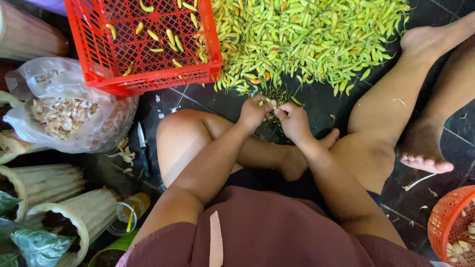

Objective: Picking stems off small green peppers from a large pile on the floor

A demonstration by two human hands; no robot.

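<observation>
I sit cross-legged on a dark tiled floor. My left hand [255, 111] and my right hand [293, 120] meet in front of my knees, both pinching one small green chili [267, 102] between the fingertips. Just beyond them lies a big heap of green chilies [307, 39], with a few orange ones mixed in. A small scatter of stems lies on the floor under my hands.
A red plastic crate [148, 64] with several chilies stands at the upper left. A clear bag of pale peels [64, 111] and rolled sacks [74, 217] sit on the left. A small knife [141, 135] lies by my knee. An orange basket [452, 222] is at lower right.
</observation>
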